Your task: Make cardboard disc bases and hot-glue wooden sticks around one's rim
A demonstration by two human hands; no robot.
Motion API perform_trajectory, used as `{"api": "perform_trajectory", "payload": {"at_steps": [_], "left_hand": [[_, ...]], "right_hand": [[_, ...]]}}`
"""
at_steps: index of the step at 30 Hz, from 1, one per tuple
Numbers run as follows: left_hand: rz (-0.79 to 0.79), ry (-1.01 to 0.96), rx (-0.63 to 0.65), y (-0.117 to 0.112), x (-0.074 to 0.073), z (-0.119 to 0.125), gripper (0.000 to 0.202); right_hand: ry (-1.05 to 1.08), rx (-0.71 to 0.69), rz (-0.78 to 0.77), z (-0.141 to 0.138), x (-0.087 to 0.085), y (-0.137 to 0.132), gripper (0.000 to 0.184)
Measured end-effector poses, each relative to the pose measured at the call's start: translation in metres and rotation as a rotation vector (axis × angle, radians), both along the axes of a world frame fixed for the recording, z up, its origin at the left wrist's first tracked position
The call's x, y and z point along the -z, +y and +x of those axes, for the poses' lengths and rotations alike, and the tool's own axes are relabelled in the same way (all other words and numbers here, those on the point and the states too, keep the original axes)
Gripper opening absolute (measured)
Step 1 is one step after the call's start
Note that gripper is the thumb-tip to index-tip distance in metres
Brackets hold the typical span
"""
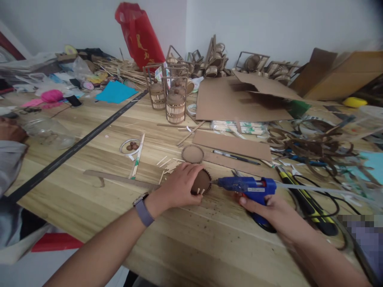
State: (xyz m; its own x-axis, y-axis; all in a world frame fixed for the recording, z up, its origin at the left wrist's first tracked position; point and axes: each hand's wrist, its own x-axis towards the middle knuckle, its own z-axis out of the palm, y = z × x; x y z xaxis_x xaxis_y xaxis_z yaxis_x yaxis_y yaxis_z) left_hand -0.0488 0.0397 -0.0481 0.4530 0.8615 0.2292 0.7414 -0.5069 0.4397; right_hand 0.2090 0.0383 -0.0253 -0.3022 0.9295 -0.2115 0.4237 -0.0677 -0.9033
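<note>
My left hand (182,185) is closed around the left side of a round brown cardboard disc (204,180) with a ridged rim. Two short pale sticks (200,191) stand at its near edge. In my right hand (271,207) is a blue hot glue gun (254,187), its nozzle at the disc's right rim and a glue stick poking out behind. Just beyond the disc lies a second cardboard disc (193,154) with a similar rim. Several cut wooden sticks (172,165) lie behind my left hand, and a brown cardboard strip (119,176) runs to its left.
A tape roll (131,146) with brown balls inside lies left of centre. Small stick-walled baskets in frames (176,107) stand farther back. Cardboard sheets (218,99), a pen (236,157) and yellow-black cutters (308,203) lie rightward. Another person's sleeve (12,159) shows at far left.
</note>
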Motion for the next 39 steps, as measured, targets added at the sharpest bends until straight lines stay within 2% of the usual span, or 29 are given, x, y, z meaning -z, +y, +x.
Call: {"api": "perform_trajectory", "payload": {"at_steps": [6, 15, 22, 27, 39], "left_hand": [[-0.007, -0.016, -0.011, 0.003, -0.002, -0.005, 0.074], [-0.009, -0.020, 0.000, 0.009, -0.001, -0.007, 0.071], [-0.035, -0.011, 0.009, 0.009, -0.001, -0.008, 0.072], [-0.036, -0.004, 0.012, 0.009, 0.000, -0.008, 0.071], [0.004, -0.004, 0.024, 0.009, 0.002, -0.009, 0.071]], "right_hand": [[-0.100, 0.015, 0.171, 0.006, 0.006, 0.001, 0.044], [-0.282, -0.112, 0.293, -0.003, 0.005, -0.007, 0.033], [-0.283, -0.142, 0.458, -0.015, 0.000, -0.011, 0.026], [-0.294, -0.169, 0.586, -0.015, 0.007, -0.013, 0.023], [-0.366, -0.186, 0.682, -0.016, 0.011, -0.015, 0.027]]}}
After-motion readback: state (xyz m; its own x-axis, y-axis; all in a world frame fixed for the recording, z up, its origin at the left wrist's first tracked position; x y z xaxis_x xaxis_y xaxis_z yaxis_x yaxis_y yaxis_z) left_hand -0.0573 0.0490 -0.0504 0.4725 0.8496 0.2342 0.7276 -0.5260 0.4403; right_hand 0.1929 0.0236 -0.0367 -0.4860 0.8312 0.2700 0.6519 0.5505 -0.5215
